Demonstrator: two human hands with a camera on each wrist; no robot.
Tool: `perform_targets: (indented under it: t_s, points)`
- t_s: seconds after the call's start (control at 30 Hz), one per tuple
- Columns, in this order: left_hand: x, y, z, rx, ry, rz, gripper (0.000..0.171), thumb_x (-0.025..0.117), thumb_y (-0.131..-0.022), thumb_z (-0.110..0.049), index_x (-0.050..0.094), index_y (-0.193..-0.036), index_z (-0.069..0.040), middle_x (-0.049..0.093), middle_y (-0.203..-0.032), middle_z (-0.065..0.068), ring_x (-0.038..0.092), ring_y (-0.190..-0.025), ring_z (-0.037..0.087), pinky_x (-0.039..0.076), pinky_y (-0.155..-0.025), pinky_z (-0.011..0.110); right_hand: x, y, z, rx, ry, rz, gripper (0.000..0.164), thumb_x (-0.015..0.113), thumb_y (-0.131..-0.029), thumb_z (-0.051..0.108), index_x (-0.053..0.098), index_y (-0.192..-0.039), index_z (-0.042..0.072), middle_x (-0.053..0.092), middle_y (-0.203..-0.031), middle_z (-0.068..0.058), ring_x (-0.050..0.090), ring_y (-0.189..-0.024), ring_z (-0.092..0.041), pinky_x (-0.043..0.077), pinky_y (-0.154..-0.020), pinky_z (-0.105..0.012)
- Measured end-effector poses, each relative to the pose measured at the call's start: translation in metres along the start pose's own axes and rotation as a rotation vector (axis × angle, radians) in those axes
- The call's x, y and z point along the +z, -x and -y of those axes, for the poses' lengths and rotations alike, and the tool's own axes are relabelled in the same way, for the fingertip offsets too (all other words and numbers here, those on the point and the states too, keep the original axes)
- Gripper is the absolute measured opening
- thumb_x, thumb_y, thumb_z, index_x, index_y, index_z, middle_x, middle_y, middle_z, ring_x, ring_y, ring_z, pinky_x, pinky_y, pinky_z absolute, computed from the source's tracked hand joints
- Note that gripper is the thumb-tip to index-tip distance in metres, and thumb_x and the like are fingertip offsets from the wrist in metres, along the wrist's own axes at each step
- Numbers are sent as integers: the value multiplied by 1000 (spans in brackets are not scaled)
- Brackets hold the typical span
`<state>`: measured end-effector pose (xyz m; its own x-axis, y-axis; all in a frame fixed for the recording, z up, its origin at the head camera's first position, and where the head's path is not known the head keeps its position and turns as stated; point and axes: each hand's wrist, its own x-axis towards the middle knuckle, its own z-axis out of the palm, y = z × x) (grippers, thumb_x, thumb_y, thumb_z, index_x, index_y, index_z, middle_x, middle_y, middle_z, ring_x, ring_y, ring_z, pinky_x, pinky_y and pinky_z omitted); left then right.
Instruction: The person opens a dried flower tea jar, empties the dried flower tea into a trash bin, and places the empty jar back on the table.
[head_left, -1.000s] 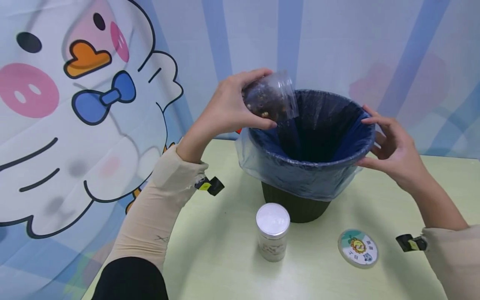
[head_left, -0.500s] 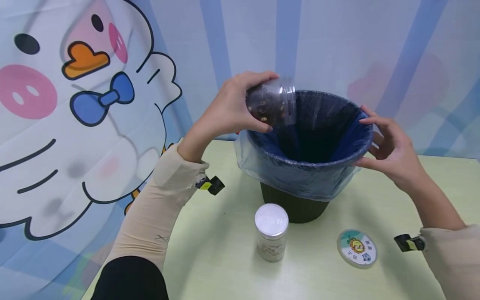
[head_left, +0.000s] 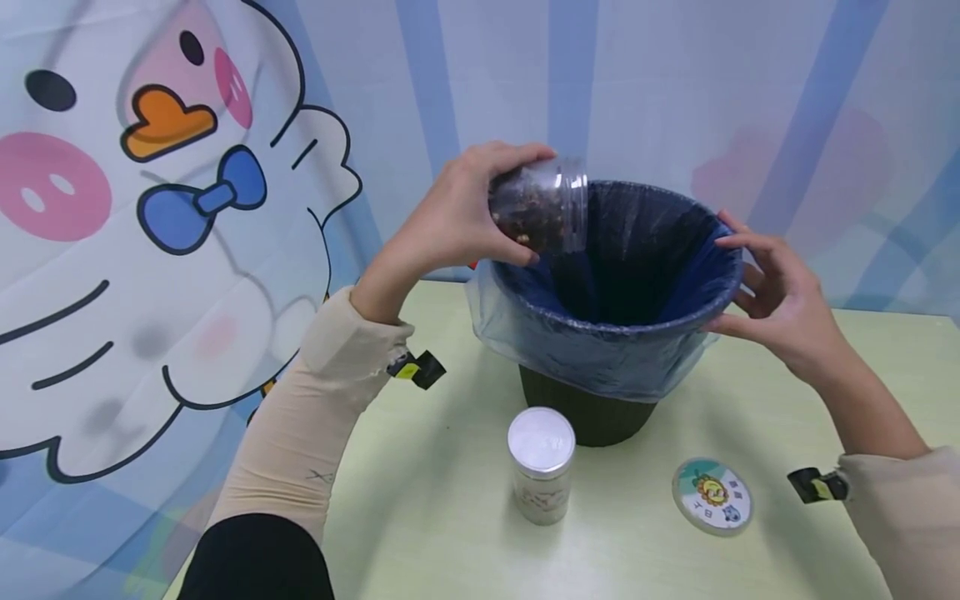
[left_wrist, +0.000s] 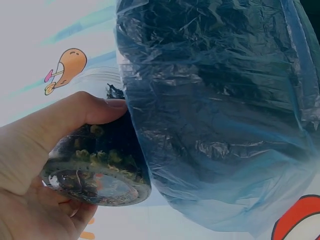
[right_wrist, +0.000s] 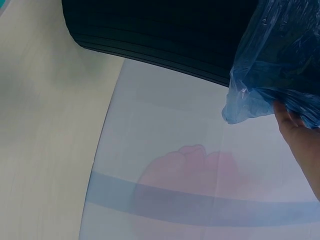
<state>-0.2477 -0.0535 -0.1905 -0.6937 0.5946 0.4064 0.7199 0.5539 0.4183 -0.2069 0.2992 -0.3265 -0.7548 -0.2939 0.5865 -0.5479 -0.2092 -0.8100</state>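
My left hand (head_left: 457,208) grips a clear plastic jar (head_left: 543,204), thumb on the near side. Dark dried bits with pale pieces fill much of it, and its base shows in the left wrist view. The jar lies tipped on its side, its uncapped mouth over the left rim of a trash can (head_left: 588,400). A thin blue bag (head_left: 600,358) lines the can and folds down outside. At the can's right rim, my right hand (head_left: 787,308) holds on with fingertips and thumb; in the right wrist view its fingers (right_wrist: 282,117) meet the bag.
A small canister (head_left: 542,467) with a white top stands in front of the can on the pale table (head_left: 420,517). To its right lies a round printed lid (head_left: 712,496). Behind hangs a cartoon-printed cloth (head_left: 637,83).
The jar in my left hand has dipped slightly and its mouth has turned closer to level. My right hand stays at the can's rim; the view has shifted a little.
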Motion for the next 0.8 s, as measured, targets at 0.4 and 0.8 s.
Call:
perform_targets:
  t_s: [0.4, 0.8]
  points:
    - [-7, -4, -7, 29, -32, 6, 91, 95, -64, -16, 53, -145, -16, 53, -138, 3, 46, -123, 21, 48, -93, 37, -2, 0, -1, -23, -21, 36, 78, 63, -71, -36, 39, -141, -11, 15, -165, -12, 27, -147, -28, 42, -104, -25]
    - [-12, -7, -15, 59, -142, 53, 90, 93, -68, -21, 49, -147, -16, 48, -146, 3, 40, -131, 21, 44, -99, 37, -1, -1, 1, -18, -26, 40, 77, 63, -72, -36, 38, -141, -12, 15, -165, -12, 27, -147, -28, 43, -103, -26]
